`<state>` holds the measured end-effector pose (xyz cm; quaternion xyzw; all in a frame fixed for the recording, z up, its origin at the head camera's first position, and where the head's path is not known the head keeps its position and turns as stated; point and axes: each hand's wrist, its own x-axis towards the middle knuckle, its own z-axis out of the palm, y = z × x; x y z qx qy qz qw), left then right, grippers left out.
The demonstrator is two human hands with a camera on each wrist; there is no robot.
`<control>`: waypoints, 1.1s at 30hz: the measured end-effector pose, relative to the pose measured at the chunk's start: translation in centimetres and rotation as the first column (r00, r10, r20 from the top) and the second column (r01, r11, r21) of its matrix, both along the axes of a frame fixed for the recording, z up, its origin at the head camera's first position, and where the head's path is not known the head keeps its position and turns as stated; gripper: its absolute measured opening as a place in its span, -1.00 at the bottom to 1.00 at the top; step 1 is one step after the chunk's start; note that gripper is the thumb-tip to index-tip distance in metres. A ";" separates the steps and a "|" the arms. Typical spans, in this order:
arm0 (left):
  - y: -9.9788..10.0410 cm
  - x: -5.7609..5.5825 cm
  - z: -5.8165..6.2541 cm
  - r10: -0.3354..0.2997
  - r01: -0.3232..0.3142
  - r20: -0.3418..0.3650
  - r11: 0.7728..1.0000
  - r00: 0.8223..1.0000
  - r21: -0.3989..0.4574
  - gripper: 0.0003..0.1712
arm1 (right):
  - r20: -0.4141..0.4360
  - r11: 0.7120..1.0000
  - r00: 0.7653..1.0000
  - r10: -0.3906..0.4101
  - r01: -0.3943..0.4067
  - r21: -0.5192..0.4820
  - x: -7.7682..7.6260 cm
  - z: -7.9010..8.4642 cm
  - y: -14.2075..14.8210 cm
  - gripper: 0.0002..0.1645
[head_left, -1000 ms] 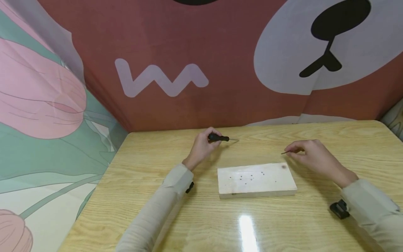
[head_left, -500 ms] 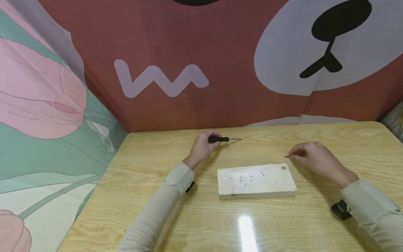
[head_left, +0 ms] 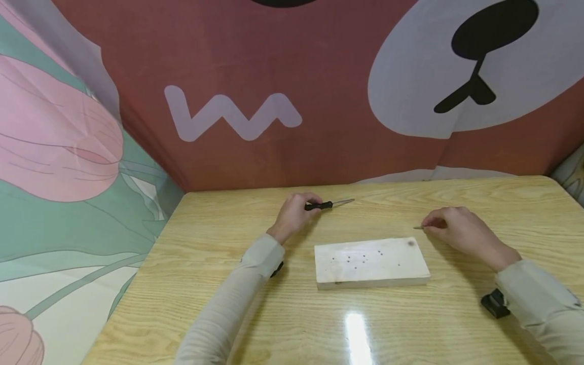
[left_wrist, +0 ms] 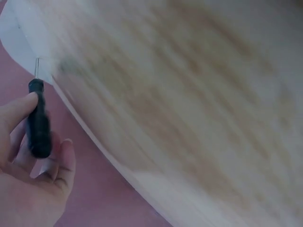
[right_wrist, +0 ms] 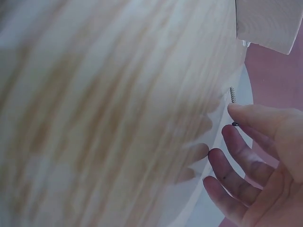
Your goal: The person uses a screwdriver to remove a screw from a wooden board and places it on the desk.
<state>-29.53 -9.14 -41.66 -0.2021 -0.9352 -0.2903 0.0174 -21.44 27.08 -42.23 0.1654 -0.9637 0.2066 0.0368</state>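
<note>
My left hand (head_left: 290, 217) grips a black-handled screwdriver (head_left: 325, 205) over the far part of the table, its thin metal shaft directed right and slightly away. In the left wrist view, fingers and thumb wrap the screwdriver handle (left_wrist: 39, 123), with the shaft upward in that picture. On the right side, my right hand (head_left: 458, 232) pinches a small screw (right_wrist: 233, 94) between thumb and fingertip; its threaded end sticks out past the thumb and its dark head shows below. Between the hands, slightly nearer, a pale wooden block (head_left: 388, 258) lies flat, with several small dark holes on top.
The wood-grain table (head_left: 296, 319) reaches back to a reddish-brown printed cloth (head_left: 328, 152). A floral cloth (head_left: 55, 213) hangs along the left side. A corner of the wooden block (right_wrist: 267, 23) shows at upper right in the right wrist view.
My left hand has shifted slightly nearer and the screwdriver's tip has swung right and up. My right hand has moved a little right and nearer, the screw still in its pinch.
</note>
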 end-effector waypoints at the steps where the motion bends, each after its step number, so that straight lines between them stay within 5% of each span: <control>1: 0.0 0.0 0.0 -0.002 0.002 0.012 1.000 1.000 -0.010 -0.75 | 0.006 1.000 1.000 0.000 0.000 -0.002 0.0 0.0 0.1 -0.91; 21: -0.1 0.1 0.2 -0.058 0.069 0.218 0.997 0.974 -0.043 -0.66 | 0.065 1.000 0.998 0.018 -0.016 -0.024 0.1 -0.1 0.5 -0.86; 33: -0.6 0.0 0.4 -0.088 0.091 0.201 0.996 0.976 -0.008 -0.60 | 0.075 0.997 0.997 0.033 -0.028 -0.070 0.2 0.2 0.9 -0.68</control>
